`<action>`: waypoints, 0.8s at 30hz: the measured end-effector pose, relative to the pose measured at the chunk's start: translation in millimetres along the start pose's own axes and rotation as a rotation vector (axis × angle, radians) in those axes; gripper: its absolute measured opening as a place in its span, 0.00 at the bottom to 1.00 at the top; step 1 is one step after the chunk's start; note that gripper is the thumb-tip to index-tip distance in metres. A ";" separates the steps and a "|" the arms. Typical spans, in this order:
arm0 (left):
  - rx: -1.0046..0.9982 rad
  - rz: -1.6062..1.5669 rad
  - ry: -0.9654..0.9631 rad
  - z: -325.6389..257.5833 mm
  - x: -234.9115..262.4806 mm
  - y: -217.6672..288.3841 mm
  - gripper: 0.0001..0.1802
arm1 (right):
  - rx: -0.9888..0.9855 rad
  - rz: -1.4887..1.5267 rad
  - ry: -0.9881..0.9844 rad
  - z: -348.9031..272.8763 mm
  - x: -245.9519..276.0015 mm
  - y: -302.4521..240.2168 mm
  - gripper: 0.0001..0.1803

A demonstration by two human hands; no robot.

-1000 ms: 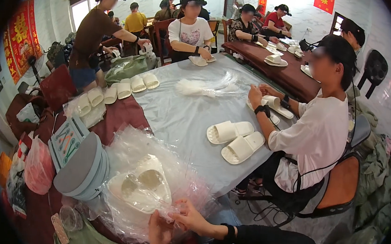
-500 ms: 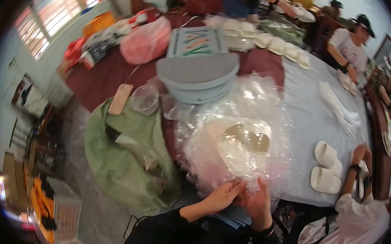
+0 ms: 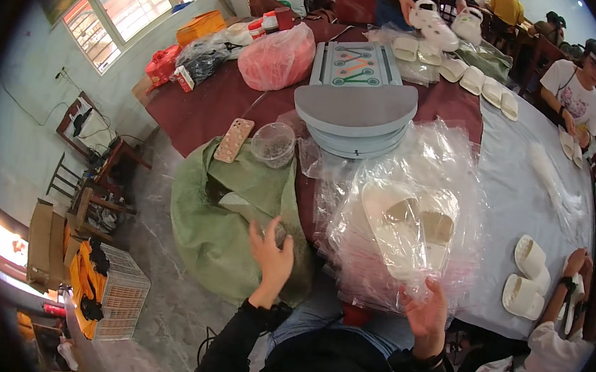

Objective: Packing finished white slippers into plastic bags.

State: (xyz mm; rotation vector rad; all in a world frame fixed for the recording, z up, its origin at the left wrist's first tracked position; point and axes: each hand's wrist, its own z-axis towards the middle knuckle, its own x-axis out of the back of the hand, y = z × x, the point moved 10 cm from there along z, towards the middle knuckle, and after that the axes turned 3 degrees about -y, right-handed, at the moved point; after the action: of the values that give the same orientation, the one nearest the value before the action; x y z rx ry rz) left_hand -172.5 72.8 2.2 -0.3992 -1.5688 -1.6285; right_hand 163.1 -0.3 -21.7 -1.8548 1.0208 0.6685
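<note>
A pair of cream slide slippers [image 3: 408, 224] lies inside a clear plastic bag [image 3: 414, 278], on top of a stack of similar flat bags [image 3: 450, 150]. My right hand [image 3: 428, 316] pinches the near edge of the bag, by the slippers' near end. Over the green sack [image 3: 200, 209] to the left, my left hand [image 3: 271, 260] is held with its fingers spread and nothing in them. A pale item [image 3: 239, 206] shows in the sack's opening, partly hidden behind that hand.
A grey-blue half-round stool-like thing [image 3: 354, 106] stands behind the bags. A phone [image 3: 234, 140] and clear round tub [image 3: 273, 145] lie by the sack. Loose slippers [image 3: 523, 296] rest at the right, near a co-worker's hands [image 3: 578, 264]. Another person holds white clogs [image 3: 436, 24] at the back.
My left hand has let go of the bag's near edge and moved left over the green sack. My right hand stays at the bag. The view has shifted left.
</note>
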 end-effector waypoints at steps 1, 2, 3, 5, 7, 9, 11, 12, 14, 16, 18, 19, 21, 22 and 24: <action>0.102 0.147 0.116 2.1 8.1 -22.3 0.29 | 0.003 0.003 -0.003 1.9 -0.4 1.9 0.25; 0.098 0.148 0.119 4.5 6.7 -37.0 0.29 | 0.009 -0.044 -0.021 4.1 -2.7 4.0 0.25; 0.230 0.258 0.046 4.4 0.7 -64.4 0.32 | 0.017 -0.091 -0.039 5.6 -5.7 5.4 0.24; 0.362 0.370 -0.023 0.5 -4.6 -96.3 0.35 | 0.016 -0.099 -0.055 4.4 -16.3 8.6 0.24; 0.592 0.306 -0.062 -11.6 -9.3 -129.8 0.36 | 0.024 -0.107 -0.063 0.7 -23.6 9.9 0.24; 0.615 0.336 -0.096 -19.2 -12.6 -148.4 0.42 | 0.065 -0.138 -0.045 -2.5 -25.7 5.3 0.24; 0.641 0.343 -0.113 -24.4 -12.6 -146.9 0.48 | 0.066 -0.141 -0.056 -3.2 -26.5 5.1 0.25; 0.653 0.319 -0.121 -27.7 -11.8 -142.8 0.52 | 0.058 -0.144 -0.068 -3.4 -26.5 6.9 0.25; 0.637 0.305 -0.120 -33.8 -7.9 -143.1 0.53 | 0.055 -0.145 -0.095 -3.5 -29.9 13.6 0.25; 0.645 0.327 -0.122 -38.3 -2.3 -141.1 0.54 | 0.055 -0.132 -0.203 -3.4 -35.2 20.9 0.27; 0.582 0.230 -0.001 -38.8 7.4 -155.4 0.52 | 0.032 -0.152 -0.221 -1.7 -41.6 27.5 0.27; 0.520 0.133 0.123 -39.1 19.7 -157.8 0.51 | 0.005 -0.172 -0.243 -1.9 -48.0 33.2 0.28; 0.418 0.025 0.285 -42.2 36.4 -164.3 0.49 | 0.003 -0.243 -0.277 4.8 -53.4 44.0 0.29; 0.310 -0.088 0.439 -43.5 50.5 -153.2 0.47 | 0.006 -0.316 -0.305 8.1 -57.7 49.1 0.31; 0.298 -0.082 0.463 -44.3 61.0 -127.6 0.43 | 0.011 -0.314 -0.400 9.4 -79.9 57.8 0.32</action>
State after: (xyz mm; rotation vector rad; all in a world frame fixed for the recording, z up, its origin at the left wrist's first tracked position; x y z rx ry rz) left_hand -289.2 -3.4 -48.1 0.1925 -1.4461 -1.3898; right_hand 72.1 22.8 9.9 -1.7282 0.4627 0.7965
